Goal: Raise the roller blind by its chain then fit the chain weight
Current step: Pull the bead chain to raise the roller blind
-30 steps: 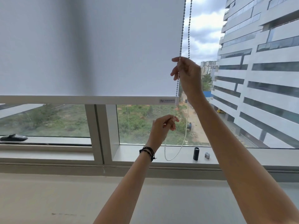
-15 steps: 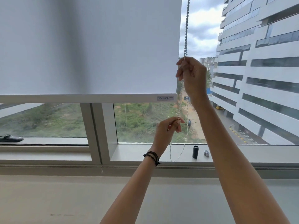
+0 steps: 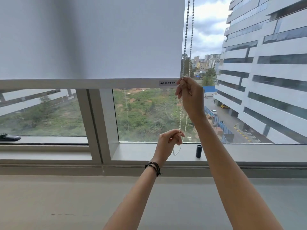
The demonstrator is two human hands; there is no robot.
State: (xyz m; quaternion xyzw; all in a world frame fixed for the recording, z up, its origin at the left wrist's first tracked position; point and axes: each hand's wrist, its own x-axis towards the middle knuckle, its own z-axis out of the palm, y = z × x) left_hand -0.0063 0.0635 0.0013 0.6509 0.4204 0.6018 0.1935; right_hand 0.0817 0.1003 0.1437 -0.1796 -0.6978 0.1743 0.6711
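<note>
The white roller blind [image 3: 93, 39] covers the upper window, and its bottom bar [image 3: 83, 83] hangs well above the sill. A bead chain [image 3: 187, 39] runs down the blind's right edge and ends in a loop [image 3: 176, 152] just above the sill. My right hand [image 3: 191, 95] grips the chain level with the bottom bar. Lower down, my left hand [image 3: 169, 140] pinches the same chain between thumb and fingertips. A small black cylinder, the chain weight [image 3: 198, 151], stands upright on the sill just right of the loop, untouched.
The grey window sill [image 3: 137, 151] runs under the glass, with a thick frame post [image 3: 96, 123] left of my hands. A dark object [image 3: 9, 137] lies on the outer ledge at far left. My right forearm crosses the sill to the right of the weight.
My right hand has pulled the chain down from well above the bottom bar to level with it. The blind's bar sits a little higher above the sill. My left hand kept its pinch.
</note>
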